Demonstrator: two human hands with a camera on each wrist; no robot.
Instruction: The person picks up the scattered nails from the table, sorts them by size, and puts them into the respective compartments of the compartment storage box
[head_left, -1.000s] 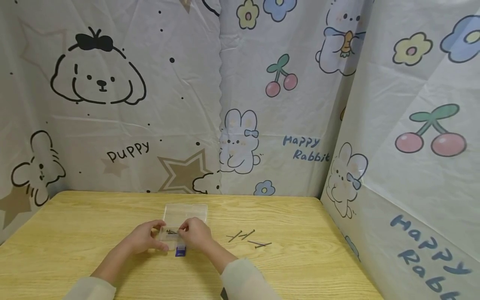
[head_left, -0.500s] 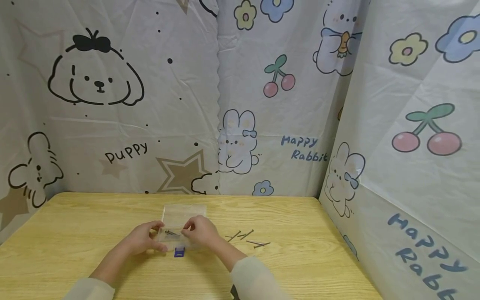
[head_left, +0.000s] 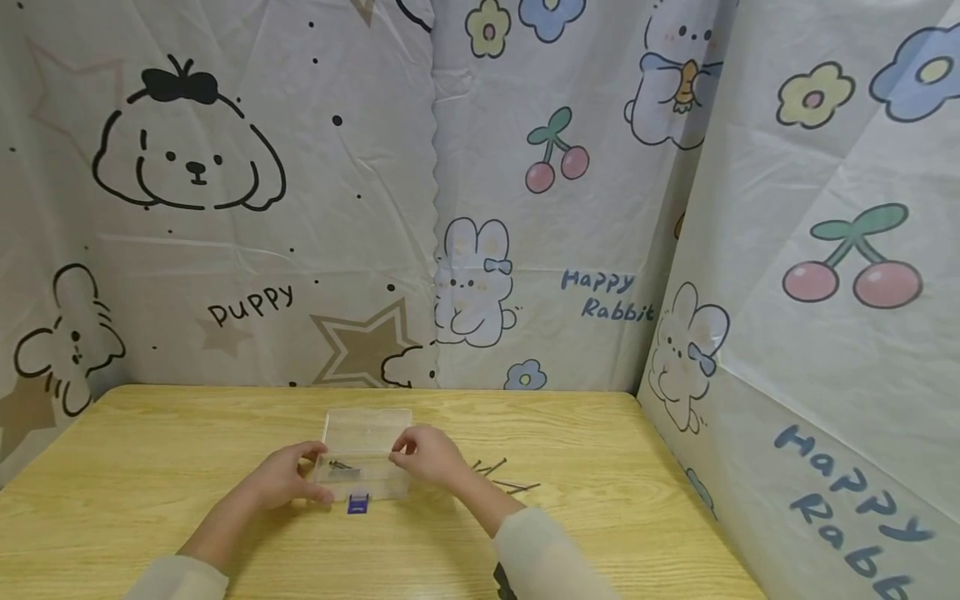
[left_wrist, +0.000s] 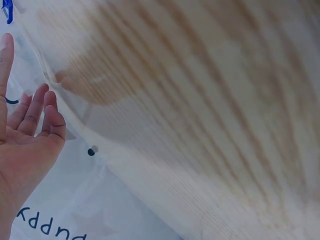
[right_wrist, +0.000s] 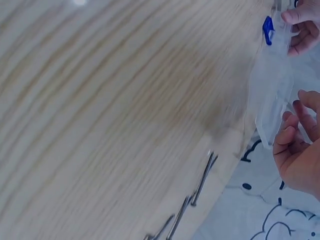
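Observation:
A clear plastic box [head_left: 386,485] stands on the table with its lid [head_left: 360,429] raised at the back and a blue latch [head_left: 357,504] hanging at the front. Several dark nails [head_left: 342,467] lie in its left part. My left hand [head_left: 281,477] grips the box's left end, thumb at the front corner and fingers at the rear one. At the right rear of the box is my right hand [head_left: 431,457], its fingers loosely bent. Nothing shows between that thumb and fingers in the right wrist view, where the box [right_wrist: 272,80] is beside them.
Several loose nails [head_left: 517,486] lie on the wooden table [head_left: 600,533] right of the box, partly behind the right forearm. They also show as a row of nails [right_wrist: 202,182] in the right wrist view. A printed cloth [head_left: 360,242] hangs behind the table.
My right hand has moved right, from over the nails in the box to its right rear edge, uncovering more of the box. The left hand keeps its grip.

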